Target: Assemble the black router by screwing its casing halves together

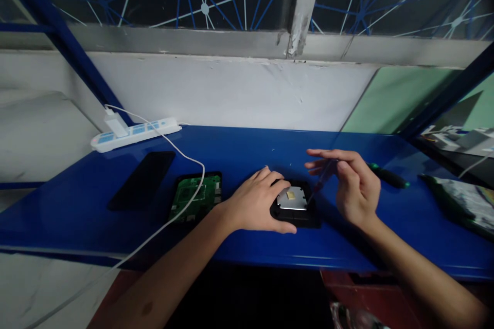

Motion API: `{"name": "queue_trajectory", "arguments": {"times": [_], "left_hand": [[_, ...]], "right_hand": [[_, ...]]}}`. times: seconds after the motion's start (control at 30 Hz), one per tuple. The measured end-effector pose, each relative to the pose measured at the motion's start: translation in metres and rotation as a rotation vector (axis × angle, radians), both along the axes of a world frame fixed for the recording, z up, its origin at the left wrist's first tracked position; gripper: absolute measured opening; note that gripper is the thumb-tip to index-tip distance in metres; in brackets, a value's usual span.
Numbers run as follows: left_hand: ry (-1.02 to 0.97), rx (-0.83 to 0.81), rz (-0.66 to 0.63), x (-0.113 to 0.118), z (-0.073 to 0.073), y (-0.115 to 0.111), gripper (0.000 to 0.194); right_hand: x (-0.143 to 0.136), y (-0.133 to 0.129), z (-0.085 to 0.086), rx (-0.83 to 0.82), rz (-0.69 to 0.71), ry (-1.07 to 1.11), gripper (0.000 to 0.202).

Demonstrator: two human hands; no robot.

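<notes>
A black plastic case half (pixel 297 218) lies on the blue table, with a silver metal plate (pixel 295 204) and a small yellowish pad (pixel 290 195) inside it. My left hand (pixel 258 200) grips the case from its left side, fingers over the far edge and thumb along the near edge. In the fingers of my right hand (pixel 357 185) is a slim screwdriver (pixel 326 175) with a translucent purplish handle. It slants down to the case's right edge, near a corner of the plate; whether its tip touches a screw is too small to tell.
Left of my hand, a green circuit board (pixel 196 195) sits in another black case. A white cable (pixel 170 141) crosses it from a power strip (pixel 137 133). A dark phone-like slab (pixel 142 180) lies further left. At right are a green-black screwdriver (pixel 389 176) and a plastic bag (pixel 463 200).
</notes>
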State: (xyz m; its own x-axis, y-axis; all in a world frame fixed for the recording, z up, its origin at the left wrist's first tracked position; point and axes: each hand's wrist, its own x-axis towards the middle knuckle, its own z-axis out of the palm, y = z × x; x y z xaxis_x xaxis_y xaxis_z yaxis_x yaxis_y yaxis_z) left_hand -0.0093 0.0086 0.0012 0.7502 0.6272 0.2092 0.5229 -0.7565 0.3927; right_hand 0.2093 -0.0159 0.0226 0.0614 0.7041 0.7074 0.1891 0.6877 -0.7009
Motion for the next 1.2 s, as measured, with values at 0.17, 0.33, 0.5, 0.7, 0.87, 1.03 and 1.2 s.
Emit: {"name": "queue_trajectory", "arguments": {"times": [0.17, 0.33, 0.5, 0.7, 0.87, 1.03, 1.2], "left_hand": [[0.007, 0.012, 0.01, -0.0006, -0.0005, -0.0002, 0.093], [0.009, 0.003, 0.016, -0.0004, -0.0015, -0.0006, 0.093], [0.003, 0.009, 0.009, -0.0001, -0.0016, -0.0003, 0.093], [0.0, 0.0, 0.007, -0.0001, 0.0004, -0.0005, 0.091], [0.006, 0.009, 0.009, 0.0003, 0.0004, -0.0009, 0.093], [0.007, 0.012, 0.008, -0.0002, -0.0019, -0.0001, 0.093], [-0.003, 0.025, 0.003, 0.0004, -0.0014, -0.0004, 0.091]], "right_hand": [[0.005, 0.0059, -0.0009, 0.082, -0.085, -0.123, 0.011], [0.0019, 0.0046, 0.0015, 0.155, -0.204, -0.128, 0.031], [-0.0032, -0.0024, 0.0015, -0.045, -0.072, -0.022, 0.02], [0.0047, 0.0041, -0.0036, 0.031, -0.001, -0.056, 0.012], [0.0036, 0.0053, -0.002, 0.098, -0.139, -0.153, 0.024], [0.0001, -0.0001, 0.0003, -0.02, -0.035, -0.053, 0.022], [0.0046, 0.0038, -0.0019, 0.033, -0.008, -0.078, 0.014]]}}
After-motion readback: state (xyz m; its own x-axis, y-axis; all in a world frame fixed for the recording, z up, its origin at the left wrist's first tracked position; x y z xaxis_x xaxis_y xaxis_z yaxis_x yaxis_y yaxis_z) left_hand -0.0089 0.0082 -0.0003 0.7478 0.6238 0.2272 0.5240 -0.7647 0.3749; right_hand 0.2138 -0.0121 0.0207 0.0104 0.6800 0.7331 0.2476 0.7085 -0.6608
